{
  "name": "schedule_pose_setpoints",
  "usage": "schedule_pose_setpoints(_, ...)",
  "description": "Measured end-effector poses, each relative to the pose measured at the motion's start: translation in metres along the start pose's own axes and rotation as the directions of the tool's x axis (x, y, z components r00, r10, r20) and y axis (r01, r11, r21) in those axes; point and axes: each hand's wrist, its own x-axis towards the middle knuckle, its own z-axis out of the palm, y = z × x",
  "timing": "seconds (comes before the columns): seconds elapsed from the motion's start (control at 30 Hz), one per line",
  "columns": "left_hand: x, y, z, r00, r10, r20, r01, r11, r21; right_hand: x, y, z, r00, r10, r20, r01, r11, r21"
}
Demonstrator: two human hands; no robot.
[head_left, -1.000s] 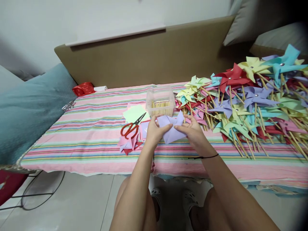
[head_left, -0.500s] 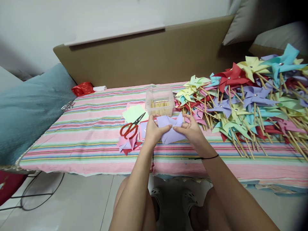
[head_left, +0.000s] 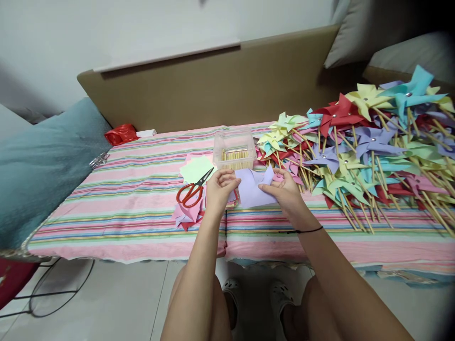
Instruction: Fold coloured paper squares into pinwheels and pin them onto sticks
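A purple paper sheet (head_left: 253,190) is held up between my two hands, its right corner bent up. My left hand (head_left: 221,188) pinches its left edge with thumb and fingers. My right hand (head_left: 284,190) grips the folded right side. Just behind the paper stands a clear plastic box (head_left: 235,149) with thin wooden sticks. Left of my left hand, red-handled scissors (head_left: 195,188) lie on green paper (head_left: 195,169) and a small pile of pink and purple cut pieces (head_left: 187,215). More stacked paper is partly hidden behind my left hand.
Many coloured pinwheels on sticks (head_left: 373,142) are heaped on the right of the striped cloth (head_left: 124,199). A red plastic bag (head_left: 121,134), a white roll (head_left: 146,133) and a clear packet (head_left: 99,160) lie at the far left. A teal cushion (head_left: 46,161) borders the left.
My left hand has shifted slightly left to the edge of the purple paper, and the fold on that side has opened flatter. My right hand still holds its side.
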Motion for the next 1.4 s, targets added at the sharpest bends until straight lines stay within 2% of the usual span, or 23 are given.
schedule_pose_setpoints(0.1,0.001,-0.001,-0.001,0.997,0.078,0.014,-0.079,0.997,0.017,0.001,0.0,0.001,1.0,-0.006,-0.025,0.006,1.0,0.004)
schedule_pose_setpoints(0.2,-0.001,0.003,0.0,0.989,0.114,0.094,-0.118,0.993,0.033,0.001,-0.001,0.002,0.998,-0.002,-0.055,0.002,1.0,0.001)
schedule_pose_setpoints(0.37,-0.006,0.008,0.002,0.968,0.048,0.247,-0.064,0.996,0.058,0.002,-0.002,0.002,0.996,-0.023,-0.086,0.024,1.0,0.006)
schedule_pose_setpoints(0.47,-0.007,0.009,0.004,0.959,0.032,0.282,-0.053,0.996,0.069,0.002,-0.002,0.003,0.994,-0.02,-0.105,0.023,0.999,0.022)
schedule_pose_setpoints(0.6,-0.01,0.008,0.006,0.971,0.04,0.236,-0.061,0.995,0.083,0.001,-0.003,0.004,0.993,-0.013,-0.116,0.017,0.999,0.035)
schedule_pose_setpoints(0.8,-0.009,0.004,0.009,0.969,0.071,0.238,-0.095,0.992,0.088,0.002,0.001,0.003,0.996,-0.024,-0.082,0.028,0.999,0.046)
schedule_pose_setpoints(0.93,-0.009,0.002,0.009,0.98,-0.046,0.191,0.028,0.995,0.096,0.003,0.003,0.002,0.997,-0.04,-0.064,0.043,0.998,0.044)
schedule_pose_setpoints(1.07,-0.011,0.002,0.008,0.968,-0.153,0.198,0.133,0.985,0.115,0.001,0.0,0.002,0.999,-0.03,-0.035,0.031,0.999,0.026)
schedule_pose_setpoints(1.23,-0.011,0.002,0.009,0.955,-0.158,0.251,0.138,0.986,0.097,0.0,-0.002,0.002,1.0,-0.007,0.017,0.007,1.0,0.027)
schedule_pose_setpoints(1.4,-0.011,0.001,0.011,0.98,-0.129,0.151,0.113,0.988,0.108,0.001,0.0,0.0,0.998,0.005,0.06,-0.006,1.0,0.025)
